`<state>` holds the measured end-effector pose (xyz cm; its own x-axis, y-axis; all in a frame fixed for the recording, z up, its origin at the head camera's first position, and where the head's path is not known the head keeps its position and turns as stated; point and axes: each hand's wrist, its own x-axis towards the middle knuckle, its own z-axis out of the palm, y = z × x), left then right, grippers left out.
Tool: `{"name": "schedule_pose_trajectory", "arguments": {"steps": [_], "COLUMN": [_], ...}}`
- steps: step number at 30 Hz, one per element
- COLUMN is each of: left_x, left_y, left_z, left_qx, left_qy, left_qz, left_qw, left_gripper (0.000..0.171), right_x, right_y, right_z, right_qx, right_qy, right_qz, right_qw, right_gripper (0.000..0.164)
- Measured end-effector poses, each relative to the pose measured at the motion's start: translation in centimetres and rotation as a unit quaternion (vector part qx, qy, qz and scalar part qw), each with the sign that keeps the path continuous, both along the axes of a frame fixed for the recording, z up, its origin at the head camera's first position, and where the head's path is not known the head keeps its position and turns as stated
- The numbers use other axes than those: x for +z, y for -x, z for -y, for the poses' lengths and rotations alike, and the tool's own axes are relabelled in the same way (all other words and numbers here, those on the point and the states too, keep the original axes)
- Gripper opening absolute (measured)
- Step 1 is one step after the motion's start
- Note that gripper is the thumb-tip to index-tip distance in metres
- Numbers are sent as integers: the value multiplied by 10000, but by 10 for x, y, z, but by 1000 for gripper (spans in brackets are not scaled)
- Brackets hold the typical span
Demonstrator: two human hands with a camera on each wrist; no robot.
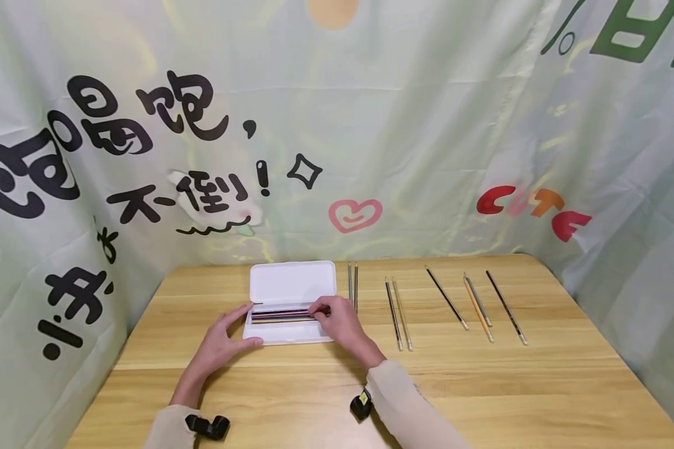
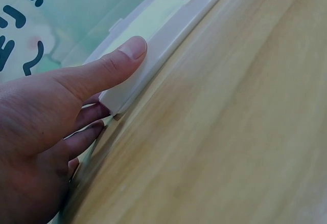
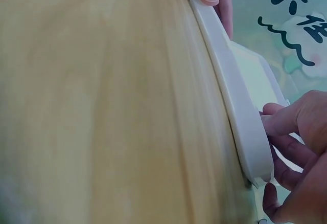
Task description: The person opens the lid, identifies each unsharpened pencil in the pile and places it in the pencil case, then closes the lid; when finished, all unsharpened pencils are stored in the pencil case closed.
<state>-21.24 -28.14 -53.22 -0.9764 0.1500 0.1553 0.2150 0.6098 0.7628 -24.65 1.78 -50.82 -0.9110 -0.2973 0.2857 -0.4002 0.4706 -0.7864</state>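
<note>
A white pencil case (image 1: pixel 292 282) lies with its lid folded back on the table, and several dark and coloured pencils (image 1: pixel 281 316) lie lengthwise inside it. My left hand (image 1: pixel 221 342) holds the case's left end, the thumb over the front corner and the other fingers at the side. In the left wrist view that thumb (image 2: pixel 117 63) rests on the case's wall (image 2: pixel 168 45). Over the right end of the pencils, my right hand (image 1: pixel 339 321) pinches a pencil between thumb and forefinger. The right wrist view shows the right hand's fingers (image 3: pixel 288 124) reaching inside the wall; the pencil is hidden there.
Right of the case, several pencils lie spread on the wooden table (image 1: pixel 483 380): a pair behind the right hand, another dark pencil (image 1: pixel 393 313) beside a tan pencil (image 1: pixel 402 313), then an orange pencil (image 1: pixel 478 308) and dark ones. A printed curtain (image 1: pixel 415 156) surrounds the table.
</note>
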Motion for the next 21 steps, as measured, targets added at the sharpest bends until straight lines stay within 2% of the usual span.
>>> {"name": "schedule_pose_trajectory", "arguments": {"steps": [5,10,13,18,21], "left_x": [-1,-1,-1,-3,-3], "left_y": [-1,0,0,0,0], "left_z": [2,1,1,2,2], "left_qx": [20,38,29,13,31], "left_qy": [8,32,37,8,17], "left_qz": [-8,-21,-4,14,24], "left_qw": [10000,10000,10000,10000,10000], "left_gripper": [86,86,86,87,87], "right_x": [1,11,22,37,43], "right_y": [-1,-5,-10,-18,-22], "right_z": [1,-12,-25,-56,-78], "right_qx": [-53,78,62,-228,-372], "right_qy": [49,282,350,337,288], "right_qz": [-2,53,65,80,-75], "right_qw": [10000,9996,9993,9991,9989], "right_gripper": [15,16,18,21,21]}}
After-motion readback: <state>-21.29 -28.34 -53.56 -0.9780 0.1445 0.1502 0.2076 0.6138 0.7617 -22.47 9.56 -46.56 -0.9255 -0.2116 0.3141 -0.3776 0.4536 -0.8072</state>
